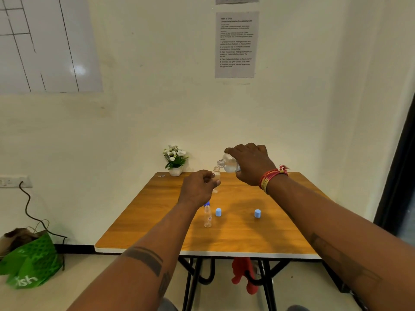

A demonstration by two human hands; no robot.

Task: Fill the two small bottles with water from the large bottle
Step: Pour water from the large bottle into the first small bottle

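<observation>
Water should be poured slowly: the tilted clear large bottle [229,163], gripped by the right hand [251,163], was held above the small clear uncapped bottle [216,176], pinched by the left hand [197,189].

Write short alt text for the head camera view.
Right hand tips the large bottle toward a small bottle held by the left hand above a wooden table; another small bottle and two blue caps stand nearby.

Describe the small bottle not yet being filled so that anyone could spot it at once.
On the wooden table, look near the front edge, just below the left hand. The small clear bottle stands there upright and unheld. Unlike the two loose blue caps to its right, it is transparent, with its blue cap on.
</observation>
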